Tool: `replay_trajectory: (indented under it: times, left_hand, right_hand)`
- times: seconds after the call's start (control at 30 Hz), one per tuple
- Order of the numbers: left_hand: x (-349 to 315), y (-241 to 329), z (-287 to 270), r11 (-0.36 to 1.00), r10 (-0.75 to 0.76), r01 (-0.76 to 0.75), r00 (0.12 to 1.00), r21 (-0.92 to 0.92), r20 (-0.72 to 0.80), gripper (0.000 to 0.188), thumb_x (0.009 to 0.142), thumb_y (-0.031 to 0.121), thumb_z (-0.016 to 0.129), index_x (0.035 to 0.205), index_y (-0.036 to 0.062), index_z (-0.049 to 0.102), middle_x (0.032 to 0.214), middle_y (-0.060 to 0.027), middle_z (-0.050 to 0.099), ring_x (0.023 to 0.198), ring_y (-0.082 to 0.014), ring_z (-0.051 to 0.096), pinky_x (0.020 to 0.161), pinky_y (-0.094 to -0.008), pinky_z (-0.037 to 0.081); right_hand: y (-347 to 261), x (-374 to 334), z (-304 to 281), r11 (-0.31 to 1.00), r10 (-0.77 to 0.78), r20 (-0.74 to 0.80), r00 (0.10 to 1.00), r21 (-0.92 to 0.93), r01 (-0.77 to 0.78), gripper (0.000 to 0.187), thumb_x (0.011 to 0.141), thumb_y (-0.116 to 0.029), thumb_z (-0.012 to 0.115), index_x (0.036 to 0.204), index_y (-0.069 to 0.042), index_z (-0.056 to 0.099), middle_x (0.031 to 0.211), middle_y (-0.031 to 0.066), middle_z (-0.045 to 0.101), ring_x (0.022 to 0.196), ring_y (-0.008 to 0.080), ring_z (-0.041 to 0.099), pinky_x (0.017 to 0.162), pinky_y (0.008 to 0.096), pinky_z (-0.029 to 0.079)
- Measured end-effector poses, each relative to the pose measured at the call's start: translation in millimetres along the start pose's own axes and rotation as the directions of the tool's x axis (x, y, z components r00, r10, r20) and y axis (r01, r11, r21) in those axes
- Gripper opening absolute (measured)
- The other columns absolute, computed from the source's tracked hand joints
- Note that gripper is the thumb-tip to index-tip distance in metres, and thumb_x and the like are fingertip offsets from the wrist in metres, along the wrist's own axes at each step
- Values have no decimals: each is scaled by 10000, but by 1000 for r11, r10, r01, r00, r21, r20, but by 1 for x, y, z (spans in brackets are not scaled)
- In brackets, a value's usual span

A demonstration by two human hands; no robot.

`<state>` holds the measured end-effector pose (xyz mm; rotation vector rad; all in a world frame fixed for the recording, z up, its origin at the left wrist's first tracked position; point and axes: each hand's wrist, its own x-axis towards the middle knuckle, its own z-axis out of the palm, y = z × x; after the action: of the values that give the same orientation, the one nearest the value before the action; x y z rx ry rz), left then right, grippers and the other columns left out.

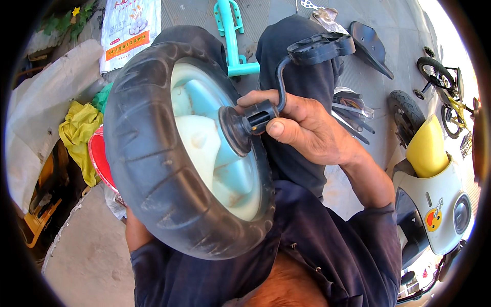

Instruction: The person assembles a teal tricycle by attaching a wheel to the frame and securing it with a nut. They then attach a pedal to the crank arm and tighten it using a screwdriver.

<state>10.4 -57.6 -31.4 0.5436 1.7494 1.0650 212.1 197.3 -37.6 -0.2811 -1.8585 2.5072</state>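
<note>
A small wheel (148, 158) with a black tread and pale blue and white plastic sides stands tilted in front of my body. From its black hub (234, 130) a bent pedal crank (281, 84) runs up to a black pedal (321, 47). My right hand (312, 128) is closed round the crank's lower end, thumb and fingers gripping beside a slotted black plastic sleeve (260, 116) at the hub. My left forearm (136, 230) goes behind the wheel. The wheel hides that hand and its fingers.
A turquoise metal frame (232, 43) lies ahead between my knees. Right of my leg are a black curved plastic part (369, 47), loose tools (353, 110) and a tyre (406, 115). A white scooter (432, 204) stands at right. Yellow cloth (81, 133) and a red basin (99, 158) are left.
</note>
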Motion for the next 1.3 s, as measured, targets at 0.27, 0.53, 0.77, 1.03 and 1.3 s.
replay_trajectory:
  times: [0.27, 0.53, 0.77, 1.03, 1.3]
  left_hand:
    - [7, 0, -2, 1000, 29, -30, 998, 10, 54, 363, 843, 176, 639, 1116, -49, 556, 1063, -166, 626, 965, -283, 599, 904, -386, 456]
    - [28, -6, 9, 1000, 17, -16, 998, -18, 57, 360, 843, 171, 637, 1116, -49, 555, 1068, -165, 625, 970, -285, 597, 906, -387, 454]
    - [31, -9, 16, 999, 30, -28, 997, -35, 66, 358, 842, 166, 636, 1116, -50, 555, 1073, -164, 624, 975, -286, 595, 908, -387, 452]
    - [16, -8, 13, 999, 53, -52, 995, -9, 83, 355, 841, 161, 635, 1115, -50, 555, 1079, -163, 622, 980, -288, 593, 910, -387, 451]
    - [-9, -15, 7, 985, 155, -166, 971, 48, 184, 352, 841, 156, 633, 1115, -51, 554, 1084, -162, 621, 985, -289, 591, 912, -388, 449]
  right_hand:
    - [6, -3, -3, 996, -22, 25, 999, -91, 24, 448, 963, -306, 568, 1293, -13, 493, 764, 4, 479, 732, 84, 462, 672, 248, 416]
    - [1, -8, -1, 998, 66, 49, 997, -27, -65, 579, 842, -211, 703, 1331, 5, 481, 1330, 153, 522, 1245, 234, 485, 1048, 362, 374]
    - [2, -9, 1, 998, 61, 14, 998, -33, -61, 568, 803, -117, 715, 1313, 6, 500, 1387, 146, 479, 1250, 229, 475, 1060, 362, 360]
    - [-2, -14, 6, 985, 168, -31, 985, 52, -166, 566, 829, -109, 695, 1340, 3, 479, 1364, 123, 497, 1187, 191, 513, 1012, 333, 418]
    - [1, -19, 5, 992, 118, -47, 992, 44, -116, 488, 927, -240, 635, 1327, -18, 466, 988, 38, 596, 862, 88, 547, 801, 249, 468]
